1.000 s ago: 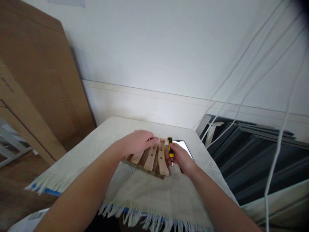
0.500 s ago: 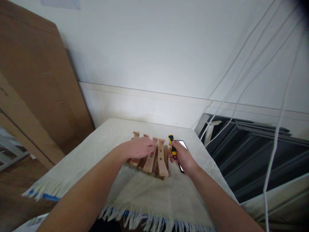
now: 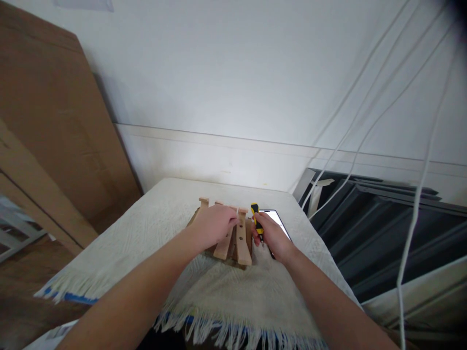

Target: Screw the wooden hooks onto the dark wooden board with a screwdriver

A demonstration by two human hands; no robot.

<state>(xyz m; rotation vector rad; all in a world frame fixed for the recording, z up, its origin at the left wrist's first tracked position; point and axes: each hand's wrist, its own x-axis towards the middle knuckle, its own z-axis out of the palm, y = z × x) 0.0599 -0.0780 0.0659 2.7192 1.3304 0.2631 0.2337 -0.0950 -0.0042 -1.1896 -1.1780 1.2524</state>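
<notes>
My right hand [image 3: 272, 233] is wrapped round a yellow-and-black screwdriver [image 3: 257, 221], its metal tip pointing down toward me. Several pale wooden pieces with flared ends lie side by side on a brown base on the table. My left hand [image 3: 215, 223] reaches over them, fingertips pinched together at the upper part of one piece; whatever is between the fingers is too small to make out. The rightmost wooden piece [image 3: 242, 243] shows two dark holes. A phone [image 3: 274, 216] with a lit screen lies partly under my right hand.
A cream fringed cloth [image 3: 146, 228] covers the table, which stands against a white wall. At the left leans a large cardboard box [image 3: 54, 97]. Dark grey panels [image 3: 379, 228] are stacked at the right, and white cables [image 3: 419, 189] hang in front of them.
My left hand has shifted right along the wooden pieces, from near a dark screw-like spot toward the top of a piece. My right hand keeps the screwdriver; the view has moved slightly.
</notes>
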